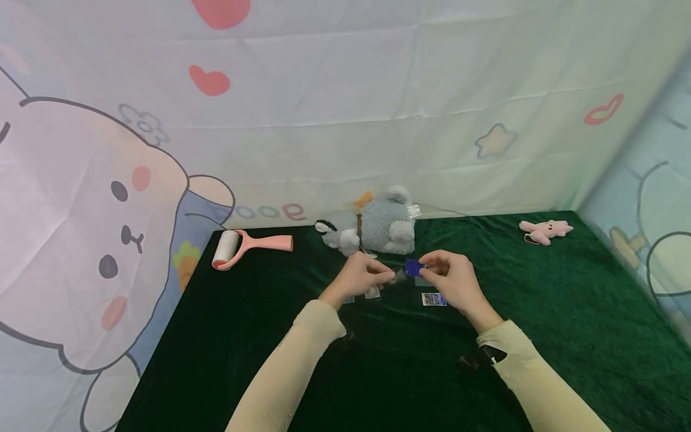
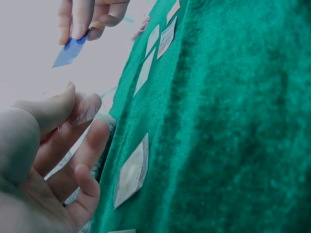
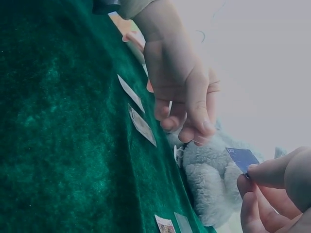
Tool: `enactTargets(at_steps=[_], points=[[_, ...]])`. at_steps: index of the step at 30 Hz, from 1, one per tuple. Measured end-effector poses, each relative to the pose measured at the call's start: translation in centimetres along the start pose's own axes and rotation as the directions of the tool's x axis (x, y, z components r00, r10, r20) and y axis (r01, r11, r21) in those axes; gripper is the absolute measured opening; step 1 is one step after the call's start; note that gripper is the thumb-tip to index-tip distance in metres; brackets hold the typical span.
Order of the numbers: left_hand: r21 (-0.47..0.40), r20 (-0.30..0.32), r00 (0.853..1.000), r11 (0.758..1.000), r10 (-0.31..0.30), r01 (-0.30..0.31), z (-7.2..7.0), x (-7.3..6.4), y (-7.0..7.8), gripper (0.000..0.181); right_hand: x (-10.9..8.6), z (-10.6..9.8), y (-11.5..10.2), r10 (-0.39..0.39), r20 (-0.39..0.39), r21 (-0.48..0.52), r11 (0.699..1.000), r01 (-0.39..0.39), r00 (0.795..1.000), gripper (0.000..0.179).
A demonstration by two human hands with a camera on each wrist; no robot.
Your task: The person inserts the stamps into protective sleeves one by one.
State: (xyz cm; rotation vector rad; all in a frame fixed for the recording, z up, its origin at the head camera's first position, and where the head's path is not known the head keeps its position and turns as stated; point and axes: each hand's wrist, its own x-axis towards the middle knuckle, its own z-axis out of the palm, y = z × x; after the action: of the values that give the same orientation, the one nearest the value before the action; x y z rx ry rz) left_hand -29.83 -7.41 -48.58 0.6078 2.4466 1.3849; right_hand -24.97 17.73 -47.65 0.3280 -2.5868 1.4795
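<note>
Between thumb and fingers, my left hand (image 1: 358, 278) pinches a small clear plastic sleeve (image 2: 85, 109). My right hand (image 1: 452, 281) holds a small blue card (image 1: 412, 267) by its edge, thumb on one face. The card is just right of the sleeve and apart from it, both raised above the green cloth. Below the right hand lies a small printed card (image 1: 434, 299), with a clear flat sleeve (image 2: 144, 73) near it. A pale card in a clear cover (image 2: 131, 174) rests on the cloth by the left hand; another card (image 1: 348, 299) is partly hidden by that hand.
A grey plush toy (image 1: 385, 225) lies behind the hands at the table's back edge. At the left is a pink-handled lint roller (image 1: 264, 243); a small pink plush (image 1: 545, 231) lies at the far right. Green velvety cloth (image 1: 243, 336) covers the table, with a printed curtain (image 1: 345, 108) behind.
</note>
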Motion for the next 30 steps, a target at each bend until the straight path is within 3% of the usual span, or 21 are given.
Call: enactTargets(at_steps=[15,30], points=[[-0.003,-0.005,1.000,1.000,-0.010,0.010,-0.02,-0.08,0.17,0.018,-0.14,-0.10,-0.44,-0.013,-0.015,-0.058,0.998,0.013,1.000,0.013],[-0.004,0.002,1.000,1.000,-0.013,0.013,0.05,-0.05,0.36,0.021,-0.16,0.12,-0.36,-0.033,0.008,-0.049,0.998,0.033,0.999,0.013]])
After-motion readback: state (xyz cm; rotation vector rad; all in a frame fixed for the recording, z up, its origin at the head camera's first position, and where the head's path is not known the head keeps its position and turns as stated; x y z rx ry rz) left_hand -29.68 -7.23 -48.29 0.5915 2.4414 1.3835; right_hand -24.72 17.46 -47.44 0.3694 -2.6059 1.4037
